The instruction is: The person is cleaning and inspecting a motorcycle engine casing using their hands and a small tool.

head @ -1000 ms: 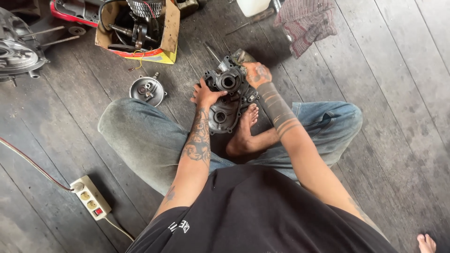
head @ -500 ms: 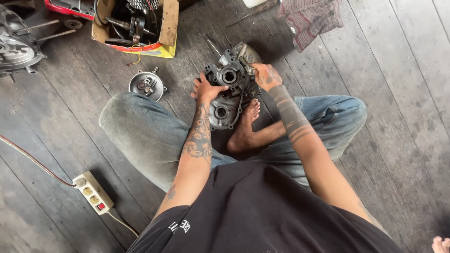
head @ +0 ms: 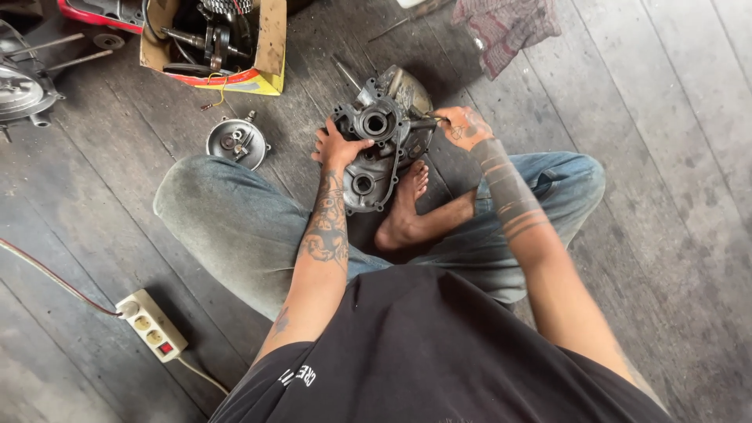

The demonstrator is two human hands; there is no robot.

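In the head view, the person sits cross-legged on a dark wooden plank floor, with blue jeans and a black shirt. A grey metal engine casing stands on the floor in front of the crossed legs, just beside the bare foot, which touches its lower right edge.

The left hand lies on the left side of the casing. Its fingers are spread and pressed against the metal, with the thumb reaching toward the round hole at the top; it steadies the casing more than it grips around it.

The right hand is at the right upper edge of the casing. Its fingers are closed around a thin tool, whose tip touches the casing. The kind of tool is too small to tell.

To the left of the casing, apart from it, a round metal cover lies on the floor near the left knee. Further up there is a cardboard box with dark metal parts inside. A checked cloth lies at the top, to the right of the casing. At the lower left a white power strip with a cable rests on the planks, well apart from the hands.
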